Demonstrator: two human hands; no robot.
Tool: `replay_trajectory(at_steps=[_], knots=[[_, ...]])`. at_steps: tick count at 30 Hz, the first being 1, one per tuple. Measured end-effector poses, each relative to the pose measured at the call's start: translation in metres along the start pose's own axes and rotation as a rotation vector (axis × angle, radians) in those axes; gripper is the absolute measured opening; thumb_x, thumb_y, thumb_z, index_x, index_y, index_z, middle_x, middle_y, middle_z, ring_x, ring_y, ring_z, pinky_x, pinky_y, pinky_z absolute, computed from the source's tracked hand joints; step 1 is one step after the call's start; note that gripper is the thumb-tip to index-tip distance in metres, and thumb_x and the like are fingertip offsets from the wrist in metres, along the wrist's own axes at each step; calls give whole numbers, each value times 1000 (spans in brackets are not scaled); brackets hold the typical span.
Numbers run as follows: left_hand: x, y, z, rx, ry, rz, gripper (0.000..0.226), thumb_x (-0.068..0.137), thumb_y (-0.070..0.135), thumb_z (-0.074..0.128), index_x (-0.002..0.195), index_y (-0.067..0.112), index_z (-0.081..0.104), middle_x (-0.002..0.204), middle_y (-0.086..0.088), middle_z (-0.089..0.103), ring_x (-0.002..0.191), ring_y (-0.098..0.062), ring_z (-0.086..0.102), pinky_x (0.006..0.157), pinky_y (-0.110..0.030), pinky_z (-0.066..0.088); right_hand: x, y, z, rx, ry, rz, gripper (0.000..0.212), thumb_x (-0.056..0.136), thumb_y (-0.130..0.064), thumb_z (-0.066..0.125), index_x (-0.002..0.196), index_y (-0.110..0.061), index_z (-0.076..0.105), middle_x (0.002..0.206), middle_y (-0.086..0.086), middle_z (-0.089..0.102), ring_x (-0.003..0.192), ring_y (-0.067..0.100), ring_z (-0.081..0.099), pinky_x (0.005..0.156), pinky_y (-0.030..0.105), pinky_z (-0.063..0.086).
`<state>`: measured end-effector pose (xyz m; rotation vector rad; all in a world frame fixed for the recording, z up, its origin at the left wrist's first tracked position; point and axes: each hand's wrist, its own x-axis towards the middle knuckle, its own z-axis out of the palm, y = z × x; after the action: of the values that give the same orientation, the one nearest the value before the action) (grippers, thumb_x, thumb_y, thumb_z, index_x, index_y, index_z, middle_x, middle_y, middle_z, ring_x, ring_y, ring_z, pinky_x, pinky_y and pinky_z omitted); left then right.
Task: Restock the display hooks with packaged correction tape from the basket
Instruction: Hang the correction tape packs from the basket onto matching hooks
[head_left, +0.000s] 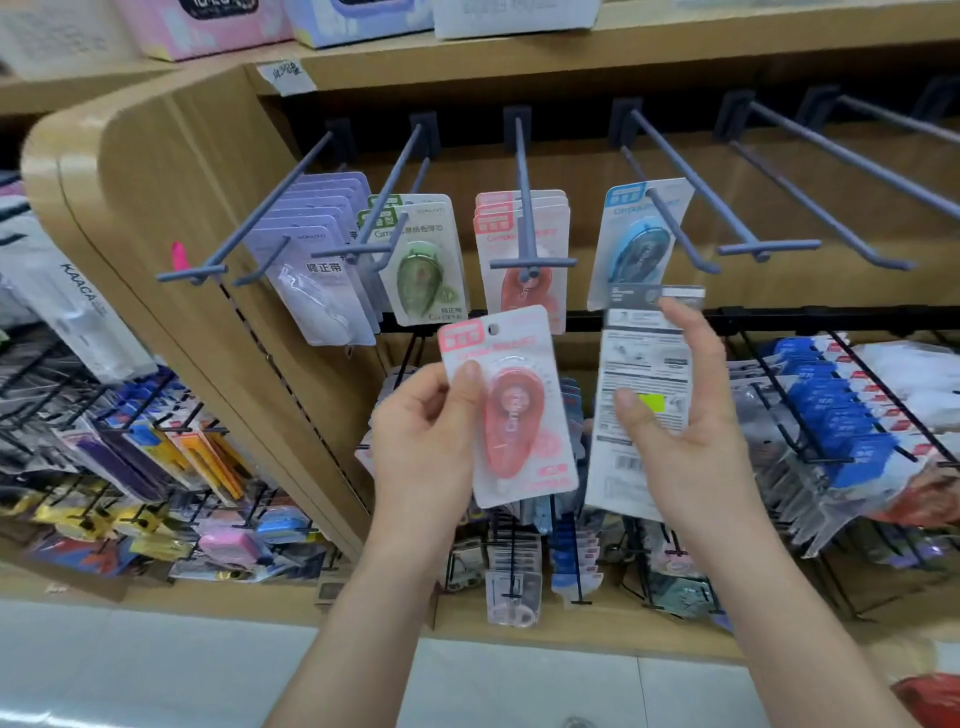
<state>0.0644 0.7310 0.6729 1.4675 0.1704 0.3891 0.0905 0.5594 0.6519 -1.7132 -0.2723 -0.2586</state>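
**Clerk:** Pink correction tape pack (511, 410): position?

**Stock:** Pinched along its left edge in the left hand (415, 431), thumb on the card face. Long axis near upright, with the hang hole at the 12 o'clock end.

**Clerk:** Destination?

**Stock:** Likely the centre hook (522, 171), carrying the hung pink packs (550, 228). Its tip lies at 12 o'clock from the hang hole, near but apart. The left hand is the nearer one.

**Clerk:** Right hand (696, 436)?

**Stock:** Clamped on a second pack (639, 364), back card showing. The blue pack (636, 244) hangs at its 12 o'clock.

**Clerk:** Fixture, room?

**Stock:** Wooden shelf (156, 171). Bare hooks (852, 156) at 2 o'clock, crowded lower racks (831, 415) below, pale floor (156, 675) at 6 o'clock. I cannot tell where the basket is.
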Motion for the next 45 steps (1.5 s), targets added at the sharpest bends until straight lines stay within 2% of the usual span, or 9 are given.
replay_trajectory(at_steps=[2, 6, 11, 17, 22, 26, 32, 41, 45], knots=[[3, 2, -3, -12, 28, 27, 19, 99, 17, 55, 90, 15, 72, 82, 1, 76, 73, -11, 69, 59, -27, 57, 2, 4, -5, -91, 27, 20, 39, 101, -11, 53, 112, -48, 61, 117, -43, 56, 116, -21, 45, 93, 6, 36], [6, 7, 7, -26, 23, 115, 15, 97, 14, 57, 91, 16, 70, 82, 5, 76, 74, -8, 69, 63, -25, 56, 2, 5, 2, -15, -130, 48, 12, 95, -41, 60, 96, -38, 71, 103, -19, 72, 104, -6, 61, 85, 7, 44], [15, 12, 20, -64, -16, 157, 14, 96, 7, 57, 94, 16, 68, 82, 8, 75, 79, -6, 69, 69, -23, 56, 3, 8, 13, -113, -127, 8, 21, 90, -49, 59, 74, -41, 69, 86, -9, 64, 83, 3, 58, 73, 16, 38], [34, 26, 24, -70, -63, 169, 6, 91, 11, 67, 95, 15, 71, 81, 6, 75, 81, -8, 70, 70, -26, 56, 2, 7, 19, -93, -108, 13, 28, 95, -43, 60, 79, -26, 75, 89, -2, 69, 92, 8, 59, 77, 22, 41], [45, 32, 25, -82, -75, 119, 8, 92, 10, 65, 91, 12, 72, 78, 6, 74, 76, -9, 70, 63, -24, 55, 1, -1, 22, -94, -75, 14, 27, 91, -43, 56, 74, -30, 72, 81, -11, 65, 87, 2, 56, 72, 12, 38], [49, 34, 26, -104, -100, 47, 14, 95, 11, 60, 87, 17, 70, 79, 6, 75, 78, -11, 72, 63, -26, 57, 3, 2, 26, -64, -80, 21, 30, 95, -44, 58, 72, -29, 70, 70, -20, 60, 81, 4, 52, 71, 22, 36], [53, 38, 25, -101, -119, 56, 10, 91, 14, 66, 84, 17, 73, 80, 3, 75, 80, -16, 72, 70, -34, 60, 3, -2, 29, -25, -74, 26, 38, 92, -48, 55, 71, -20, 70, 70, 3, 60, 75, 14, 54, 68, 32, 41], [56, 36, 19, -139, -194, 19, 12, 88, 3, 67, 91, 13, 73, 89, -1, 75, 87, -18, 71, 71, -31, 57, 0, 4, 30, 56, -58, 64, 33, 91, -41, 57, 79, -16, 75, 80, 12, 68, 83, 30, 61, 72, 42, 49], [53, 35, 22, -161, -175, 16, 13, 92, 7, 63, 99, 15, 71, 95, -2, 75, 91, -18, 71, 76, -33, 58, 2, 1, 31, 66, -44, 89, 33, 91, -42, 57, 81, -17, 75, 80, 13, 68, 76, 25, 59, 67, 36, 46]])
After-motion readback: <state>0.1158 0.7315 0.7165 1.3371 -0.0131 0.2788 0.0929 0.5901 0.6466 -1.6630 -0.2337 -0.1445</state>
